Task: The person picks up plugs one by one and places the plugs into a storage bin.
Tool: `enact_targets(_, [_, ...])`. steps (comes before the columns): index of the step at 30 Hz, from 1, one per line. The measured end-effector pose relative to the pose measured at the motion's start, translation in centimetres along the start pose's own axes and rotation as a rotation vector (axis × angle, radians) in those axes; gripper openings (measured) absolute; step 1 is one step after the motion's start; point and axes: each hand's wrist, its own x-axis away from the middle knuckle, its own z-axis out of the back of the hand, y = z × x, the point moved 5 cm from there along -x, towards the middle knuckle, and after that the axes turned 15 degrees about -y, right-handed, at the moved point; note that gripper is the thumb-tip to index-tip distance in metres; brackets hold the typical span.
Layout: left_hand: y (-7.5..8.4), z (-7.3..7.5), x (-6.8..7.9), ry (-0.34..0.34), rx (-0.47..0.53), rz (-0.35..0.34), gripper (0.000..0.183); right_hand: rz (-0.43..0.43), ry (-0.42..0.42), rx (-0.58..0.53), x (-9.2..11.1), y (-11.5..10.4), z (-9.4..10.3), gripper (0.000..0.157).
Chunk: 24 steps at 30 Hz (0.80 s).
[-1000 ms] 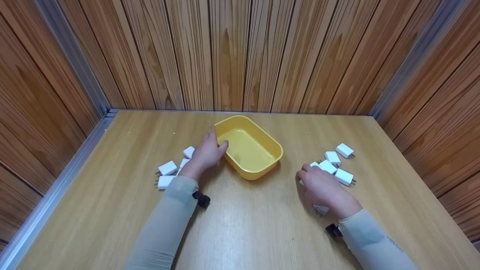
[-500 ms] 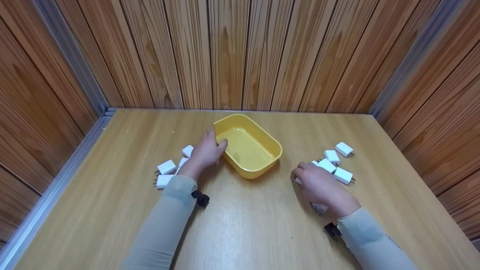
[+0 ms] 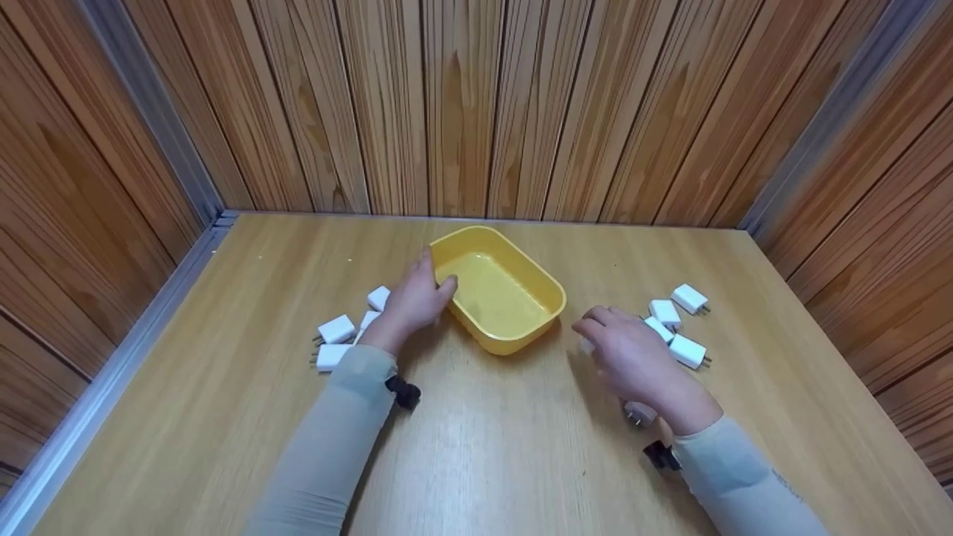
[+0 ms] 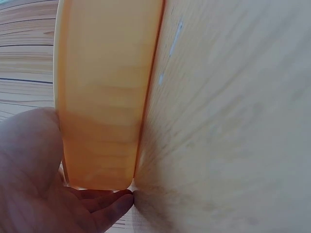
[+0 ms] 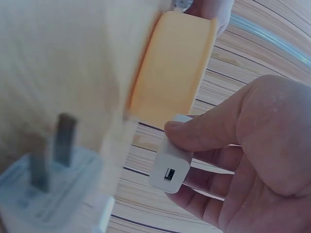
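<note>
A yellow plastic box (image 3: pixel 497 346) stands in the middle of the table. At its left end my left hand (image 3: pixel 412 304) grips a corner, thumb by the rim and fingers round the outer wall, as the left wrist view also shows. Right of the box, my right hand (image 3: pixel 636 359) pinches a white USB charger (image 5: pixel 170 162) between thumb and fingers, just above the table; its USB port shows in the right wrist view. Another charger (image 3: pixel 639 414) lies partly under the right wrist, prongs visible.
Several white chargers (image 3: pixel 688 351) lie beyond my right hand. Another loose group of chargers (image 3: pixel 336 329) lies left of the box, partly hidden by my left arm. Wood-panelled walls (image 3: pixel 461 112) enclose the back and sides of the table.
My right hand has lifted a charger away from the right group and moved slightly left and away from me. The left hand and the box hold their place.
</note>
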Motion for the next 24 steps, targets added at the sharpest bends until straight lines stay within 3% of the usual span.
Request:
enact_targets(16, [-0.1,-0.1,0.0,-0.006,0.015,0.005,0.092,0.002,0.003,-0.078,-1.8,-2.1,2.3,0.046])
enact_targets(24, [0.1,0.0,0.0,0.021,-0.050,-0.030,0.091,0.059,0.034,-0.098,-3.4,-2.9,2.6,0.042])
